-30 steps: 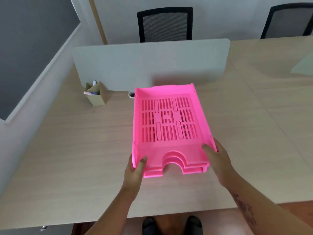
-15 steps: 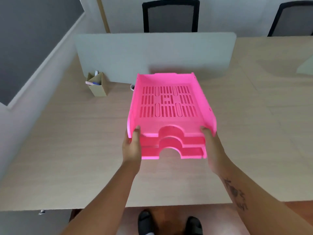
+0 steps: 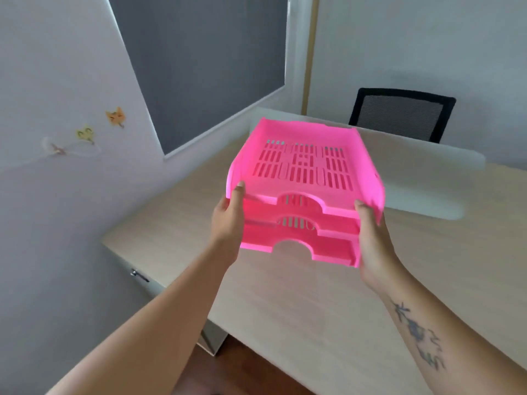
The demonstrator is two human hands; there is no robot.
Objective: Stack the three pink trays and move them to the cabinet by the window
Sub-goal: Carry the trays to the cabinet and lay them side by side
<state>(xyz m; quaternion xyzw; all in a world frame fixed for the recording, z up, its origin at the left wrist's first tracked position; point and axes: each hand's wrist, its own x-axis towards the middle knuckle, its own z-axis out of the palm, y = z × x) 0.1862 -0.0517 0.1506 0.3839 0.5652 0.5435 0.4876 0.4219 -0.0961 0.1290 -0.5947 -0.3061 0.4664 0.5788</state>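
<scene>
Pink plastic: the three trays (image 3: 305, 192) are nested into one stack, front notches lined up one above the other.
Location of stack: in the air over the near part of the desk (image 3: 285, 309), clear of its surface, tilted slightly down toward me.
Left hand (image 3: 228, 220): closed on the left side wall of the stack, thumb up at the rim of the top tray, fingers out of sight underneath.
Right hand (image 3: 373, 246): closed on the right side wall, thumb at the top rim, palm against the lower trays.
Change since one second ago: the stack then lay flat on the desk with my hands at its front corners; it is now lifted, and my view has swung left toward the wall and the dark panel (image 3: 205, 58).
Meaning for the task: stacking is done, in my judgement; the carry has begun and the set-down remains.
Contents of top tray: nothing visible on its slotted floor.
Contents of lower trays: only narrow front gaps show; they appear empty, though I cannot confirm this.
Destination: no cabinet by a window can be identified for certain; a low unit with a metal handle (image 3: 139, 276) sits beneath the desk's left end.
Other items: a mesh-backed chair (image 3: 402, 114) stands behind the frosted divider (image 3: 427, 181).
Risk: uneven side pressure could let a lower tray slip.
</scene>
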